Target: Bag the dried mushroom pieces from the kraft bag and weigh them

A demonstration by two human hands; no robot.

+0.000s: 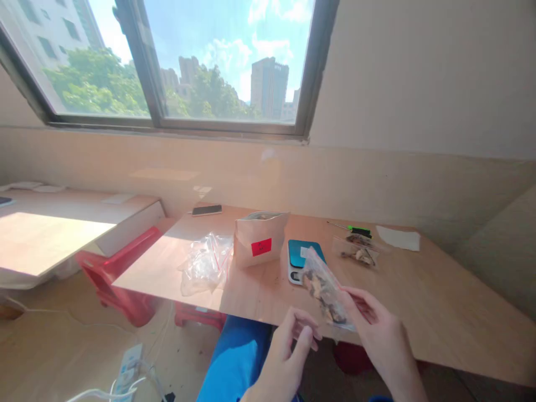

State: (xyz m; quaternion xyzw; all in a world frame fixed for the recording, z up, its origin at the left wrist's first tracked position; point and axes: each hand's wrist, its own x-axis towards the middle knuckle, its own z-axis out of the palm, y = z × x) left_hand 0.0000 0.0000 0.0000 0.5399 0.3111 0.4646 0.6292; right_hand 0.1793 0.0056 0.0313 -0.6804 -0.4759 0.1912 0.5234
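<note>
I hold a small clear bag (324, 290) in my right hand (377, 329), above the near edge of the bench (439, 301); my fingers are closed on its lower end, so the bag stands tilted with its mouth up toward the scale (302, 258), and the brown dried pieces inside have slid down to the bottom, near my grip. My left hand (288, 352) is just beside the bag, lower and to the left, the thumb and fingers pressed together; I cannot tell if it pinches a corner of the bag or nothing at all. The scale, with a blue top, lies flat on the bench right behind the bag. Left of it stands a brown paper bag (259, 237), open at the top, with a red label (261, 246); the writing on the label is too small to read. Further left lies a heap of empty clear bags (205, 262) with red strips at the mouth. Behind the scale, to the right, lies another filled clear bag (360, 251), then a pen with a green part (352, 228) and a white sheet of paper (398, 238). A phone (206, 210) lies at the far edge, by the wall.
</note>
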